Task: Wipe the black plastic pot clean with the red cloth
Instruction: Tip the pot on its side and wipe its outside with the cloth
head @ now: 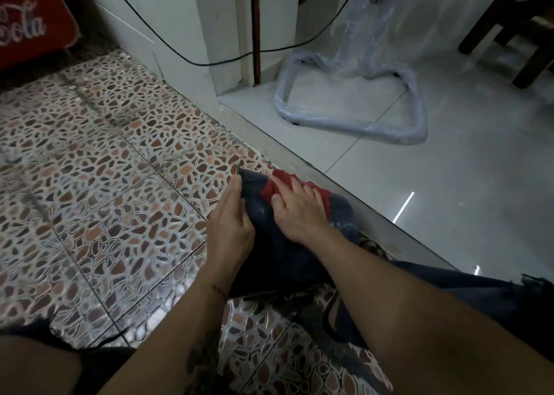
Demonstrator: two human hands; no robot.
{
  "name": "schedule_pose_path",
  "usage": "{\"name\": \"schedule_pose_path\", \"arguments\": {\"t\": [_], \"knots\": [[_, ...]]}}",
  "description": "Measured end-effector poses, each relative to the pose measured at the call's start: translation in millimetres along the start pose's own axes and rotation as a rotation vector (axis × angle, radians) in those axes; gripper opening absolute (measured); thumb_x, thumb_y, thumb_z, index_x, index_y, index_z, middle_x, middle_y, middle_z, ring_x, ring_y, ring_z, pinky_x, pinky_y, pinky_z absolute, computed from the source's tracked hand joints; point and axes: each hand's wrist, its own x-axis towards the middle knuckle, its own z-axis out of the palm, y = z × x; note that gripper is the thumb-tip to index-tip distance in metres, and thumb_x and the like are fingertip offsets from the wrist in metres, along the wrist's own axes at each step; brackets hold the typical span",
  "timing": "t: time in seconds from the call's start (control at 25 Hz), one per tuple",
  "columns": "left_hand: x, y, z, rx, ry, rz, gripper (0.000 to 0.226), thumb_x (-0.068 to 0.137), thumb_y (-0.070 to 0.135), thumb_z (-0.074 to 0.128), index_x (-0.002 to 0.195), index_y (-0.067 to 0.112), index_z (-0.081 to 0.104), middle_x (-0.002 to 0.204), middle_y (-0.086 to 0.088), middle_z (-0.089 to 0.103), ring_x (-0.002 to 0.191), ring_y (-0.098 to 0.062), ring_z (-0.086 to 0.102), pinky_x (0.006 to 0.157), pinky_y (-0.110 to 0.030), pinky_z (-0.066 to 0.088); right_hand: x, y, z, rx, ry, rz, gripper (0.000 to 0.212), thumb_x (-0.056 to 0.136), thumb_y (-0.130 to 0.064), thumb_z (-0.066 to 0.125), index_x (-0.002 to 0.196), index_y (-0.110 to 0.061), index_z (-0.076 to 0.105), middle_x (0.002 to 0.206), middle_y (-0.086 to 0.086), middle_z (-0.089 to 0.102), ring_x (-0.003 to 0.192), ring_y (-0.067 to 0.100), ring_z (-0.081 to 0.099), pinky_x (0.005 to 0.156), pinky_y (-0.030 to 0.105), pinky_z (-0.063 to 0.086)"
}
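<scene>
Head camera, looking down: I sit on the pebble-patterned floor tiles (99, 166) with the black plastic pot (287, 244) lying on its side between my knees, close against the raised grey threshold (299, 160) that divides these tiles from the pale glossy floor beyond. My left hand (229, 223) lies flat along the pot's left wall, fingers straight and thumb against the plastic, bracing rather than gripping. My right hand (295, 211) presses the red cloth (278, 181) down onto the pot's upper side near its far end, fingers spread over the fabric; the cloth bunches out past my fingertips.

I judge the pot light, thin-walled and somewhat flexible. It looks smooth enough to slide or roll on the tile, so it wants one palm against its side while the other rubs. The far edge near my left fingertips seems the firmest place to hold. A greyish film shows on the wall to the right of my right hand, so wiping there appears unfinished. The cloth is soft and bunches easily; I would keep it pinned under flat fingers.

Behind, a black cable (186, 56) trails along the white wall, and a plastic-wrapped frame (350, 124) stands on the pale floor.
</scene>
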Motion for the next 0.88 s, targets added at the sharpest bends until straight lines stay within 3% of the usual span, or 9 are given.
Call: {"name": "schedule_pose_path", "arguments": {"t": [0.08,0.16,0.24,0.36,0.44,0.52,0.68,0.88], "knots": [[-1,1,0,-0.040,-0.005,-0.037,0.050,0.101,0.012,0.042,0.150,0.018,0.038,0.155,-0.001,0.039,0.142,-0.013,0.035,0.117,-0.026,0.024,27,-2,-4,0.014,-0.063,0.116,0.057,0.098,-0.042,0.021,0.154,-0.035,0.030,0.161,0.009,0.034,0.144,0.034,0.031,0.120,0.052,0.016],[4,-2,-1,-0.086,-0.026,-0.082,0.051,0.100,0.013,0.042,0.150,0.022,0.039,0.154,0.000,0.042,0.140,-0.015,0.039,0.117,-0.033,0.029,20,-9,1,-0.024,-0.011,0.126,0.058,0.098,-0.043,0.020,0.155,-0.033,0.028,0.161,0.010,0.033,0.144,0.034,0.031,0.120,0.053,0.015],[12,-4,-3,-0.097,-0.054,-0.123,0.050,0.100,0.015,0.043,0.149,0.026,0.041,0.151,-0.001,0.047,0.137,-0.018,0.044,0.114,-0.036,0.035,-21,-12,13,-0.013,0.077,-0.020,0.060,0.098,-0.044,0.022,0.157,-0.038,0.019,0.166,0.007,0.022,0.151,0.031,0.019,0.123,0.053,0.007],[17,3,-4,-0.064,-0.080,-0.132,0.049,0.101,0.017,0.043,0.148,0.029,0.042,0.147,-0.002,0.052,0.131,-0.022,0.049,0.109,-0.036,0.039,-100,2,35,-0.060,0.081,-0.280,0.067,0.099,-0.042,0.032,0.159,-0.041,0.002,0.170,0.002,-0.008,0.154,0.023,-0.013,0.122,0.052,-0.009],[18,7,-7,-0.059,-0.081,-0.131,0.049,0.100,0.017,0.043,0.148,0.029,0.042,0.146,-0.003,0.052,0.130,-0.024,0.050,0.109,-0.035,0.039,-120,21,42,-0.107,0.065,-0.322,0.070,0.098,-0.040,0.038,0.158,-0.042,0.001,0.169,0.001,-0.016,0.153,0.022,-0.020,0.122,0.051,-0.012],[16,12,-10,-0.068,-0.092,-0.162,0.049,0.100,0.017,0.043,0.148,0.030,0.043,0.145,-0.003,0.053,0.130,-0.024,0.050,0.109,-0.032,0.037,-119,36,42,-0.062,0.101,-0.260,0.071,0.097,-0.039,0.040,0.158,-0.043,0.003,0.169,0.000,-0.012,0.154,0.020,-0.017,0.123,0.048,-0.010],[4,18,-10,-0.087,-0.042,-0.171,0.051,0.099,0.014,0.043,0.147,0.030,0.043,0.145,-0.002,0.052,0.131,-0.022,0.048,0.108,-0.031,0.033,-91,61,25,0.055,0.167,0.033,0.067,0.095,-0.046,0.033,0.158,-0.042,0.011,0.170,0.002,0.004,0.155,0.023,0.000,0.125,0.041,-0.004],[1,14,-8,-0.122,-0.038,-0.198,0.052,0.099,0.016,0.043,0.147,0.036,0.041,0.142,-0.001,0.055,0.127,-0.021,0.051,0.107,-0.031,0.036,3,46,-22,0.130,-0.087,0.214,0.049,0.101,-0.043,0.030,0.149,-0.040,0.041,0.160,0.006,0.036,0.141,0.034,0.036,0.116,0.043,0.019]]}}
